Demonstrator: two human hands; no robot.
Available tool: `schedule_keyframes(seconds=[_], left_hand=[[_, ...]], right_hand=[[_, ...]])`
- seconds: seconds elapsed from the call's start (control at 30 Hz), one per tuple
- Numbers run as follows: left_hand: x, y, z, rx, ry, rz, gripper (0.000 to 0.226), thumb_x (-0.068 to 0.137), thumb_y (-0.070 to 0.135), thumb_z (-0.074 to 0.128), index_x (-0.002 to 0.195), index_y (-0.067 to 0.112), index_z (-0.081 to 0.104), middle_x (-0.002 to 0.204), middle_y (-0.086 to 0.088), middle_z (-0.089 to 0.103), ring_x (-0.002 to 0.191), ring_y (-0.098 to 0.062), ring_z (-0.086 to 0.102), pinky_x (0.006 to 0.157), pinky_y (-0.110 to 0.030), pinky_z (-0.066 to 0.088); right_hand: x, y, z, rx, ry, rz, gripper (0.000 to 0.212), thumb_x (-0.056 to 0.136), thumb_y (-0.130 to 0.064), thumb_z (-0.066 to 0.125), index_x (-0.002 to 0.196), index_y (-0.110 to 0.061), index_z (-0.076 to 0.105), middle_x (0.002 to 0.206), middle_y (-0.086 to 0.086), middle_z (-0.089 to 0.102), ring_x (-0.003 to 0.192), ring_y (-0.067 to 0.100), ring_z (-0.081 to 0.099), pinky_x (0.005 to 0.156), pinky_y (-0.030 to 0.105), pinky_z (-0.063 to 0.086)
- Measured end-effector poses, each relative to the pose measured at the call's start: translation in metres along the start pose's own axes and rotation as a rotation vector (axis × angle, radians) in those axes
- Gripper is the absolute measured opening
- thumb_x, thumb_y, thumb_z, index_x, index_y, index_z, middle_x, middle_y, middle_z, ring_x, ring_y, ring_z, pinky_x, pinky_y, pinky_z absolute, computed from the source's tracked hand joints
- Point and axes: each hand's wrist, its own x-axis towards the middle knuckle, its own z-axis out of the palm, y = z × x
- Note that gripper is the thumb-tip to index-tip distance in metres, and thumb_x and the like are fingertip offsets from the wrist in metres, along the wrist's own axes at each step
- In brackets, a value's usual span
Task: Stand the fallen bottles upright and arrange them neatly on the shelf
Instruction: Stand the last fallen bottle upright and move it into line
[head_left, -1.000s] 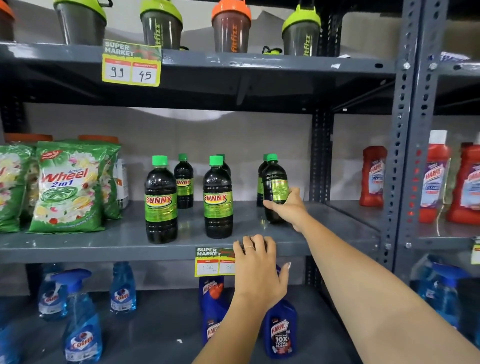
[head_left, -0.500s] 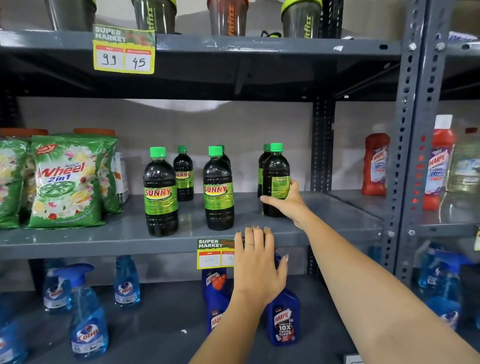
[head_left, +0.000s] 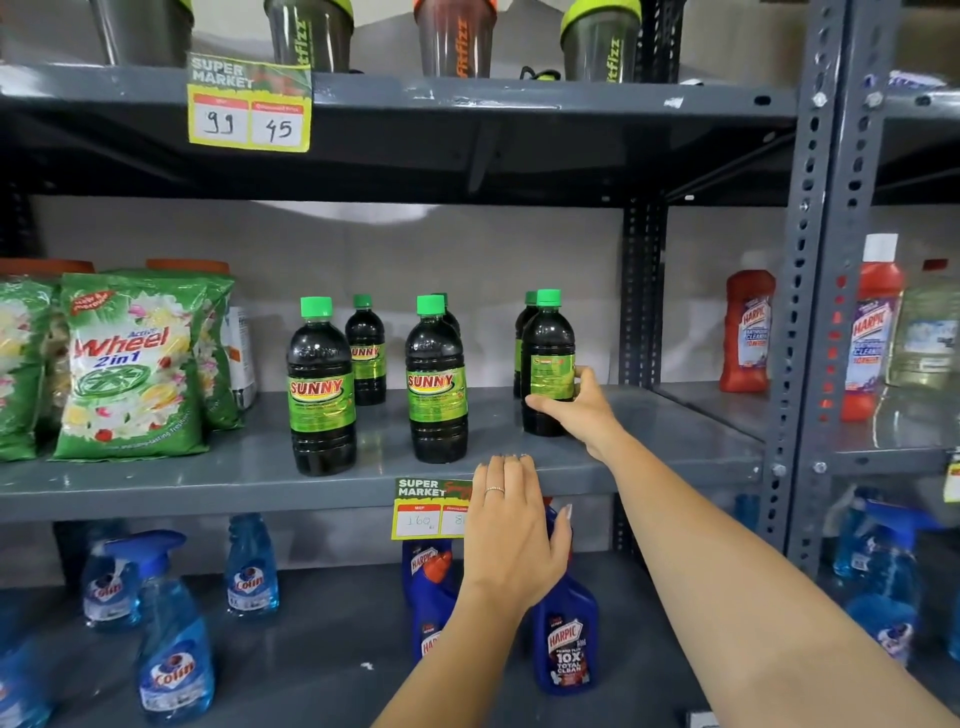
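My right hand (head_left: 574, 410) is wrapped around the lower half of the rightmost dark bottle (head_left: 548, 358), thumb across the front under its label, the other fingers curled behind it. The bottle stands upright on the middle shelf (head_left: 675, 441), touching a second green-capped bottle (head_left: 525, 325) just behind it. My left hand (head_left: 511, 535) lies flat against the shelf's front lip, fingers together and straight, holding nothing; it covers the right part of the price tag (head_left: 423, 512).

To the right of the bottle I hold, the shelf is bare as far as the upright post (head_left: 641, 291), with open room there and toward the front edge. To its left there is a clear gap before the middle front bottle (head_left: 436, 379), then another gap to the left front bottle (head_left: 321, 387); each has a smaller-looking bottle behind it. The detergent bags (head_left: 130, 364) fill the far left end.

Compared with half a second ago, the held bottle has turned: its label now faces more toward me and to the right, and my thumb sits lower on it. My left hand has stayed on the lip.
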Motion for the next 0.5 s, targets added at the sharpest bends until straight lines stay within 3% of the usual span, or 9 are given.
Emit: schedule_keyframes(seconds=[0.1, 0.23, 0.37, 0.5], left_hand=[[-0.0004, -0.0019, 0.0023, -0.027, 0.011, 0.006, 0.068, 0.093, 0.051, 0.035, 0.135, -0.001, 0.047, 0.132, -0.019, 0.054, 0.124, -0.036, 0.048, 0.109, -0.047, 0.036], [-0.0017, -0.0034, 0.0046, -0.021, 0.009, 0.017, 0.068, 0.093, 0.049, 0.035, 0.136, -0.001, 0.048, 0.138, -0.021, 0.052, 0.13, -0.035, 0.047, 0.111, -0.047, 0.034], [-0.0013, -0.0021, 0.0048, -0.038, 0.01, -0.005, 0.068, 0.094, 0.05, 0.032, 0.136, -0.001, 0.049, 0.138, -0.02, 0.053, 0.13, -0.034, 0.047, 0.111, -0.047, 0.034], [-0.0012, -0.0029, 0.0042, -0.052, 0.008, -0.01, 0.066, 0.094, 0.049, 0.033, 0.135, 0.0, 0.05, 0.137, -0.019, 0.054, 0.129, -0.033, 0.048, 0.111, -0.046, 0.035]], right_hand=[[-0.0022, -0.0034, -0.0003, 0.021, -0.047, 0.002, 0.057, 0.08, -0.015, 0.077, 0.125, -0.022, 0.042, 0.113, -0.002, 0.058, 0.101, 0.013, 0.055, 0.081, 0.026, 0.041], [-0.0036, -0.0039, -0.0016, 0.025, -0.054, -0.001, 0.06, 0.081, -0.007, 0.074, 0.133, -0.017, 0.045, 0.115, -0.001, 0.059, 0.1, 0.011, 0.054, 0.071, 0.019, 0.041], [-0.0009, 0.0017, -0.0005, -0.024, -0.016, -0.013, 0.076, 0.072, -0.02, 0.086, 0.133, -0.019, 0.041, 0.119, -0.002, 0.056, 0.109, 0.016, 0.056, 0.091, 0.03, 0.046], [0.0012, 0.0022, 0.0, -0.018, -0.028, -0.01, 0.083, 0.071, -0.027, 0.086, 0.136, -0.022, 0.036, 0.122, -0.002, 0.056, 0.112, 0.017, 0.055, 0.094, 0.032, 0.045]])
